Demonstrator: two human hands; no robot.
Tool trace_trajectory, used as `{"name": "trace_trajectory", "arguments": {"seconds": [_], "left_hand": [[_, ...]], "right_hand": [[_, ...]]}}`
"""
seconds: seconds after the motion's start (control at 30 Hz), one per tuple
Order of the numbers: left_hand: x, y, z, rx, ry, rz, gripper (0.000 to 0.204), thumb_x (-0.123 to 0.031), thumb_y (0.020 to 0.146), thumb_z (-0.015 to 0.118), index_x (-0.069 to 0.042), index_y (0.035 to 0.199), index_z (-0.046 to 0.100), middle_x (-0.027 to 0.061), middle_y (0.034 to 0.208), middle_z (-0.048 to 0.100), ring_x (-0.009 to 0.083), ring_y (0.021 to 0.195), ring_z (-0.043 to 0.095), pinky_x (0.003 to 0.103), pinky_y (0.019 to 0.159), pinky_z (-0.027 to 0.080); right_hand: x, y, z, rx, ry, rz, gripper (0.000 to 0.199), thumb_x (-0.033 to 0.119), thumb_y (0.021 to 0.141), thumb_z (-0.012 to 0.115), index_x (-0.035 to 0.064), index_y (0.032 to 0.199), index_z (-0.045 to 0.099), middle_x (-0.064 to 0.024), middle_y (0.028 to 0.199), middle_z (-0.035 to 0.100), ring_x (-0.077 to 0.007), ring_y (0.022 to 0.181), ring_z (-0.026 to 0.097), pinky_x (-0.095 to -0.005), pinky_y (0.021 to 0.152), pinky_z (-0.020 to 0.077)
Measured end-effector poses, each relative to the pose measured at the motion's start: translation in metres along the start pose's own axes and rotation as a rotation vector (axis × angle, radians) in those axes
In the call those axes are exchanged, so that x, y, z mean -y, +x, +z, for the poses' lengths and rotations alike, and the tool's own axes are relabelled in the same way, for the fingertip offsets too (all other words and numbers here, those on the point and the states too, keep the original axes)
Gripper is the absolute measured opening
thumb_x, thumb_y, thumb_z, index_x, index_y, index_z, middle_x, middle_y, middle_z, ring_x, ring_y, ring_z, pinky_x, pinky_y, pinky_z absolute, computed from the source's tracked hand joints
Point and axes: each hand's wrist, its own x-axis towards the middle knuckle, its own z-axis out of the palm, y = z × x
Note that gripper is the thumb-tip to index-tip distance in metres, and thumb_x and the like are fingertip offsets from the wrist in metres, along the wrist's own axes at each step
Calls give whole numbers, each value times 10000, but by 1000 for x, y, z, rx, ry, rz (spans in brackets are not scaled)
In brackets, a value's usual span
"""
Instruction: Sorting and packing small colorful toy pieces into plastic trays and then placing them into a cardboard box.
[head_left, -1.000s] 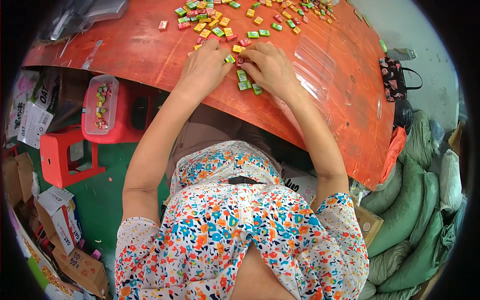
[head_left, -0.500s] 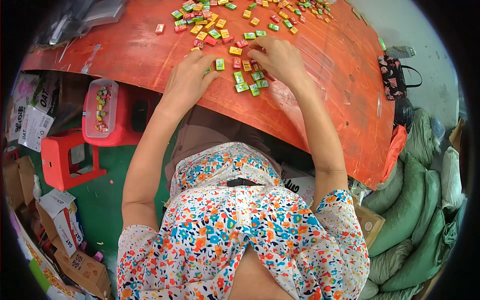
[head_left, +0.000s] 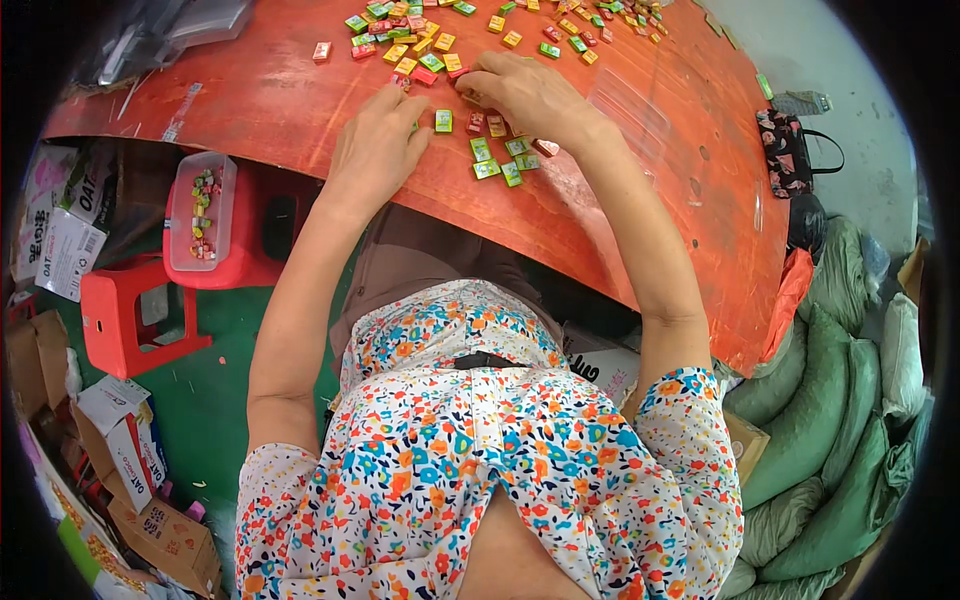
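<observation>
Small colourful boxes in red, yellow and green lie on a red-orange tabletop (head_left: 290, 100). My left hand (head_left: 378, 148) rests low over the near edge of the spread, thumb apart from the bent fingers. A reddish box (head_left: 402, 81) is by its fingertips, and a sliver of green shows beside its thumb. My right hand (head_left: 528, 98) reaches across to the left, fingers curled down over the boxes; what is under them is mostly hidden. Between the hands stands a green box (head_left: 443, 121). Several green boxes (head_left: 486, 168) form a loose group nearer me, beside an orange box (head_left: 496, 125).
A clear plastic tub (head_left: 202, 245) holding small boxes sits on a red stool (head_left: 250, 270) at left. Another red stool (head_left: 145, 325) and cartons (head_left: 165, 545) stand on the green floor. Green sacks (head_left: 815, 430) and a floral bag (head_left: 780, 150) are at right. A clear tray (head_left: 630, 110) lies on the table.
My right hand has moved left, now covering yellow, red and green boxes that showed before. My left hand has shifted slightly up and its thumb has drawn inward.
</observation>
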Motion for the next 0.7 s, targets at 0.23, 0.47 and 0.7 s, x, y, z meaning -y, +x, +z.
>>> {"name": "trace_trajectory", "arguments": {"seconds": [0.23,0.47,0.7], "left_hand": [[-13,12,13,-82,141,221,255,-203,797,683,-73,1016,664,64,1010,591,265,970,564,426,827,461],[-5,12,13,59,178,173,313,-217,776,725,-77,1049,665,76,989,601,262,972,573,429,833,464],[-10,29,14,101,38,254,332,-197,792,706,-68,1091,642,99,951,588,282,946,589,410,826,483]], "right_hand": [[-4,-16,8,-87,62,70,246,137,909,579,62,1143,571,-118,1036,579,-313,1000,580,-405,839,471],[14,-37,-7,-150,81,196,223,175,934,572,80,1136,577,-112,1049,586,-320,960,576,-402,810,456],[22,-60,-16,-148,25,297,224,206,938,570,80,1123,586,-93,1079,597,-303,982,576,-408,844,440]]}}
